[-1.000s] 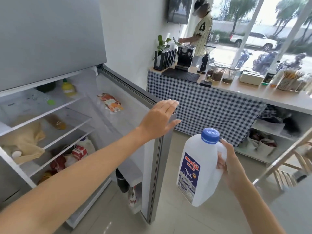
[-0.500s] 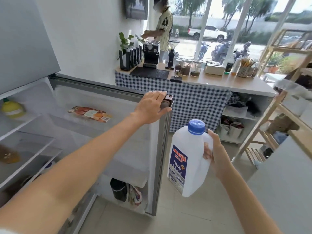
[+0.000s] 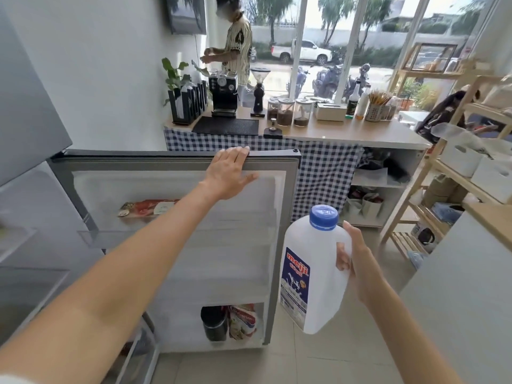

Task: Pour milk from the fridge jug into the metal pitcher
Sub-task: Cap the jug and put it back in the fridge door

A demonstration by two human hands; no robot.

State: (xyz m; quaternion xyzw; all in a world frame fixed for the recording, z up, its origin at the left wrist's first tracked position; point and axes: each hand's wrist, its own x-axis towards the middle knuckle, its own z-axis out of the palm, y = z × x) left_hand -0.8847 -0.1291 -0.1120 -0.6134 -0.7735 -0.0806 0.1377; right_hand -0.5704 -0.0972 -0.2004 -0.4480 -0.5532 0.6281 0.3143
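Observation:
My right hand (image 3: 357,266) grips the handle of a white plastic milk jug (image 3: 310,273) with a blue cap and a blue label, held upright in the air to the right of the fridge door. My left hand (image 3: 228,173) rests on the top edge of the open fridge door (image 3: 177,162), fingers over the rim and thumb against the inner side. No metal pitcher shows in this view.
The door's shelves hold a flat food packet (image 3: 146,207) and a dark container (image 3: 213,324). Behind stands a counter with a checked cloth (image 3: 324,173), an espresso machine (image 3: 223,92), a grinder and jars. A person works there. Wooden shelving (image 3: 443,173) stands right.
My view has turned to the right, away from the fridge's inside. The door now faces me broadside with my left hand still on its top edge. The jug stays in my right hand.

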